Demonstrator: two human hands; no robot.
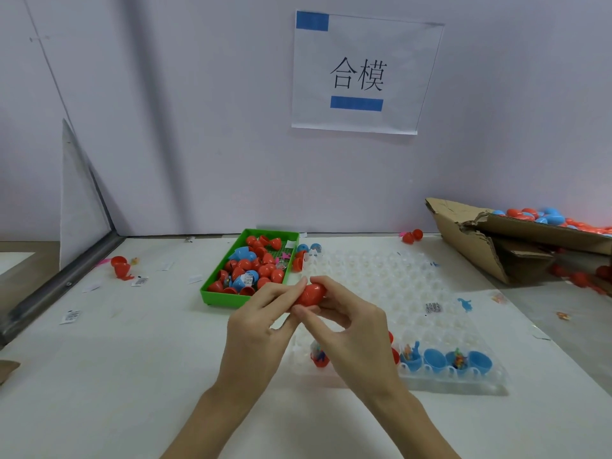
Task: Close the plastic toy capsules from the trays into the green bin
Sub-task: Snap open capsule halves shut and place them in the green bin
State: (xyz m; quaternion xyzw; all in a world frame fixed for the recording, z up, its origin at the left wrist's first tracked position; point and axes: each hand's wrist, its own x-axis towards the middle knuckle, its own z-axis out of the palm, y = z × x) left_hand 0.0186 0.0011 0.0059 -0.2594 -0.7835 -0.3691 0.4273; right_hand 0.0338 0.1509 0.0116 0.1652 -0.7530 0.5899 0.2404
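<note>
Both hands, left (pixel 261 321) and right (pixel 347 321), pinch a red capsule (pixel 309 294) from either end, above the clear tray (pixel 463 326). The green bin (pixel 212 286), just left of the tray, holds red and blue capsules.

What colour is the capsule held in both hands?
Red: the capsule, pinched between left hand and right hand, head view.

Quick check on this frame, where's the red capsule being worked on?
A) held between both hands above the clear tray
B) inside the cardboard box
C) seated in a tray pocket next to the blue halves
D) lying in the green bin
A: the left hand and right hand both pinch the red capsule in the air over the clear tray, beside the green bin, not in it.
</note>
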